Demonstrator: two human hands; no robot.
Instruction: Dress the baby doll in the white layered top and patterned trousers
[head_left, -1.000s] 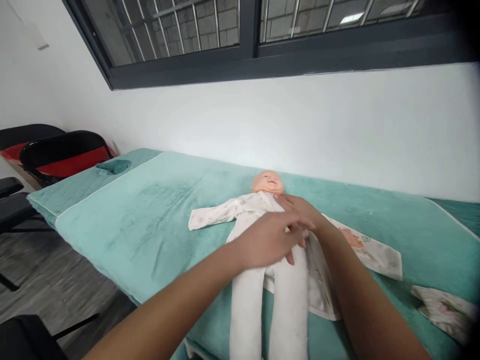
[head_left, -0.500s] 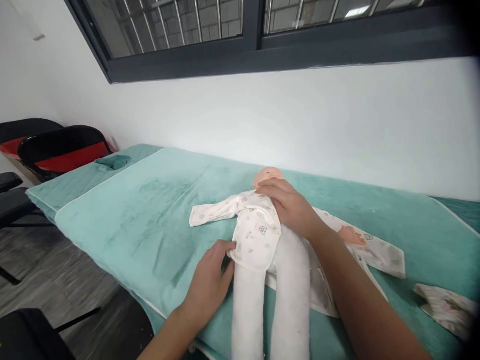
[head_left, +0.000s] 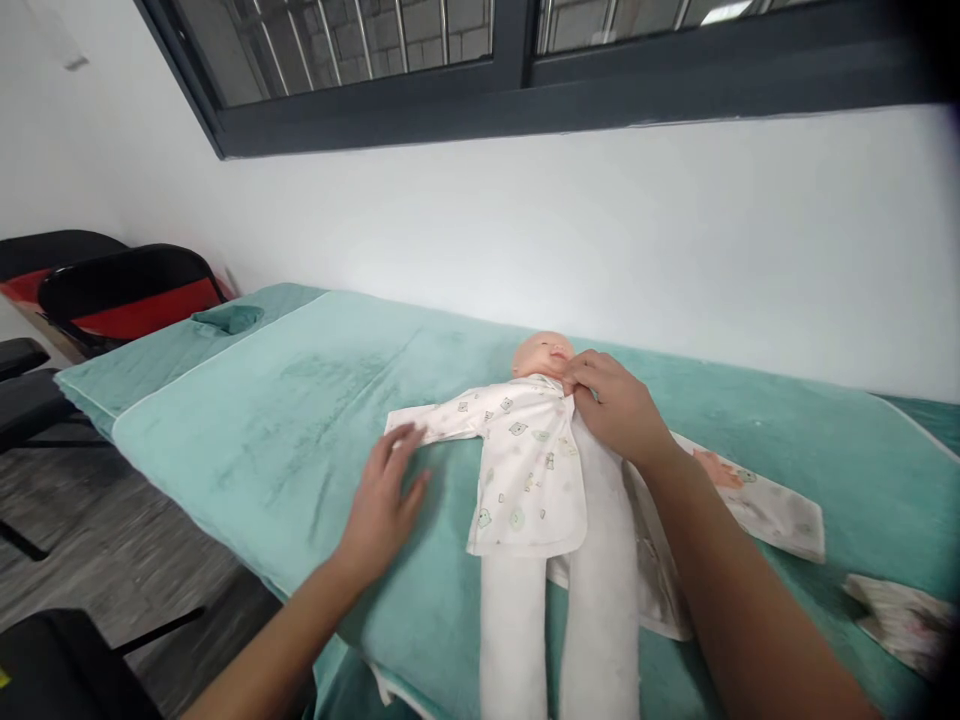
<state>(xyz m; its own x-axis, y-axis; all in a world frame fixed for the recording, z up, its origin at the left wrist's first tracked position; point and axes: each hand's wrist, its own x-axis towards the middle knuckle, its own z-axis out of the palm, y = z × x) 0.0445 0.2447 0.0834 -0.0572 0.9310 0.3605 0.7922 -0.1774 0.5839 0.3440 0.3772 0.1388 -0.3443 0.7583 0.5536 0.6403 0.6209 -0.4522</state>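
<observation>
A baby doll (head_left: 541, 354) lies on its back, its head toward the wall and its white legs (head_left: 600, 590) toward me. One side of a white printed baby shirt (head_left: 525, 470) covers its chest and one arm. My right hand (head_left: 615, 405) pinches the shirt's edge by the doll's neck. Beside the left sleeve (head_left: 442, 418), my left hand (head_left: 382, 505) is open with fingers spread, the tips at the cuff. The shirt's other half (head_left: 780, 510) is spread to the right, partly behind my right forearm, with the doll's hand (head_left: 716, 467) resting on it.
The bed has a green plush cover (head_left: 247, 430) and stands against a white wall (head_left: 450, 230) below a dark window frame (head_left: 375, 125). A crumpled printed cloth (head_left: 904, 620) lies at the right. Black and red folding chairs (head_left: 135, 290) stand at the left.
The shirt's front panel, bunched at the waist before, now lies flat down to the hips. My left hand has left the hem and moved up to the sleeve. My right hand has shifted slightly right.
</observation>
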